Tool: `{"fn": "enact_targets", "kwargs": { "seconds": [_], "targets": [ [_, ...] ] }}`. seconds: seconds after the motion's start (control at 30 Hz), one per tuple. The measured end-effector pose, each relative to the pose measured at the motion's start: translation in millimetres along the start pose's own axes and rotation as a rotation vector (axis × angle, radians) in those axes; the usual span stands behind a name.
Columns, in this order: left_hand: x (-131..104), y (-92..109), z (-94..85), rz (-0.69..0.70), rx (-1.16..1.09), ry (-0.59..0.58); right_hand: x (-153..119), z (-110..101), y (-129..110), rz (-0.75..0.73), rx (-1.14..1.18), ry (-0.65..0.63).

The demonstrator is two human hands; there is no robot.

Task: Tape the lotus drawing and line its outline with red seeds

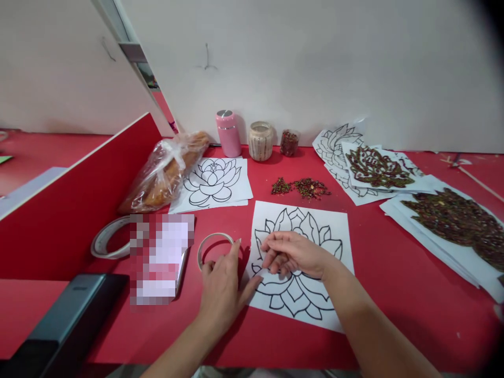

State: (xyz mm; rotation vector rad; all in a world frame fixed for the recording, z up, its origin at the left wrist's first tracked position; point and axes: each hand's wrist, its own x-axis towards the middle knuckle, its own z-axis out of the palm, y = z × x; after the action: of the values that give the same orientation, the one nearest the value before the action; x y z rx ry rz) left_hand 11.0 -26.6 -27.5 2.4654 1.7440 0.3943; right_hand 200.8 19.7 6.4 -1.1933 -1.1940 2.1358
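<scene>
My left hand (222,286) reaches over a narrow roll of tape (216,236) lying flat on the table. Its fingers rest at the roll's near and right rim, apart from one another, and the thumb stretches to the left edge of a paper sheet (297,307). On that sheet a lotus flower is drawn in black outline. Above the drawing's middle is my right hand (295,253), its fingers curled in loosely toward the thumb. Anything small between those fingertips is hidden. Beyond the sheet lie two small heaps of red-green peppercorn-like grains (309,188).
Left are a wider tape roll (98,244), a blurred phone (167,257), a dark device (74,310) and bagged bread (161,178). A pink flask (228,134), a jar (260,142) and a grain cup (289,143) stand behind. Grain-covered flower sheets (460,218) lie right.
</scene>
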Motion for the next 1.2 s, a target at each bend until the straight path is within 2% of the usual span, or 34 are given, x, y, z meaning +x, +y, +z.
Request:
{"fn": "enact_targets", "kwargs": {
  "seconds": [0.13,0.27,0.43,0.5,0.6,0.67,0.77,0.83,0.93,1.0,1.07,1.1,1.2],
  "targets": [
    [0.2,0.3,-0.7,-0.006,0.000,-0.004,0.2,-9.4,1.6,0.001,0.095,-0.067],
    [-0.2,-0.3,0.6,-0.005,0.006,-0.006,-2.2,-15.3,1.8,-0.038,0.170,-0.068],
    [-0.7,-0.2,0.9,-0.003,0.025,-0.007,-14.9,-24.4,-9.9,-0.200,0.282,-0.086],
    [-0.9,0.3,0.3,-0.002,0.030,-0.001,-24.6,-29.5,-17.2,-0.312,0.294,0.038],
    [-1.5,1.3,-1.0,-0.011,0.038,0.011,-44.1,-33.6,-21.6,-0.443,0.130,0.376],
    [-2.0,2.2,-1.5,-0.015,0.034,0.016,-58.0,-31.0,-13.0,-0.468,-0.127,0.570],
    [-2.3,3.1,-1.3,-0.011,0.021,0.022,-74.7,-22.4,20.9,-0.486,-0.705,0.772],
    [-1.9,2.7,-1.7,-0.012,-0.002,0.028,-81.6,-19.2,50.0,-0.506,-1.087,0.774],
    [-1.5,1.1,-8.0,-0.046,-0.096,0.090,-88.1,-22.9,83.9,-0.407,-1.352,0.712],
    [-2.7,1.3,-18.3,-0.103,-0.177,0.185,-92.0,-27.8,93.0,-0.372,-1.381,0.700],
    [-5.7,4.4,-33.0,-0.145,-0.252,0.284,-96.2,-30.3,91.9,-0.397,-1.336,0.740],
    [-7.8,7.1,-41.1,-0.151,-0.290,0.325,-98.1,-29.8,88.7,-0.425,-1.291,0.778],
    [-12.3,17.7,-62.7,-0.115,-0.397,0.351,-100.4,-21.6,75.7,-0.551,-1.117,0.949]
  ]
}}
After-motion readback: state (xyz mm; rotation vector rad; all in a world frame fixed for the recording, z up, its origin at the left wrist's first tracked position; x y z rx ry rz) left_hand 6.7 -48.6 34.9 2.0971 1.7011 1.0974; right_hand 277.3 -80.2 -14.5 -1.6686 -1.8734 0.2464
